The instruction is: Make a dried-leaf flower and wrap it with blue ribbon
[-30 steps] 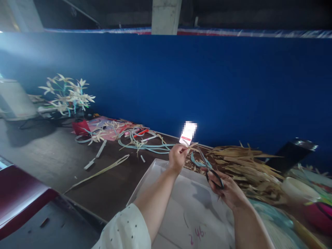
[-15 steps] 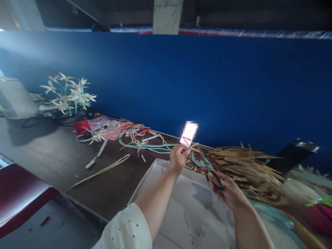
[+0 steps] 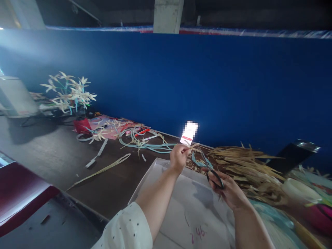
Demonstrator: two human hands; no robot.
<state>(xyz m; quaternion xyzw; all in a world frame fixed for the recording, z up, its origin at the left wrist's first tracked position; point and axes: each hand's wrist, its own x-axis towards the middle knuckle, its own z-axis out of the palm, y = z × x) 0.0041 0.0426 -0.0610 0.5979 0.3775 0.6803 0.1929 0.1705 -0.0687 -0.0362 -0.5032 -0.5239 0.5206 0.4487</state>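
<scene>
Left grip (image 3: 178, 158) pinched on a pale strip (image 3: 194, 146), ends poking out rightward; right grip (image 3: 227, 191) closed round scissors (image 3: 206, 161) by the handles, blades angled up to the strip, contact unclear. Lit phone (image 3: 187, 139) just beyond left grip; dried leaves (image 3: 237, 156) beyond right grip on the worktop (image 3: 111, 186).

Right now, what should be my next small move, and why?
Perhaps bring the black-handled metal scissors in your right hand nearer the pale, slender strip pinched by your left hand: they point towards it, but contact is unclear.
</scene>
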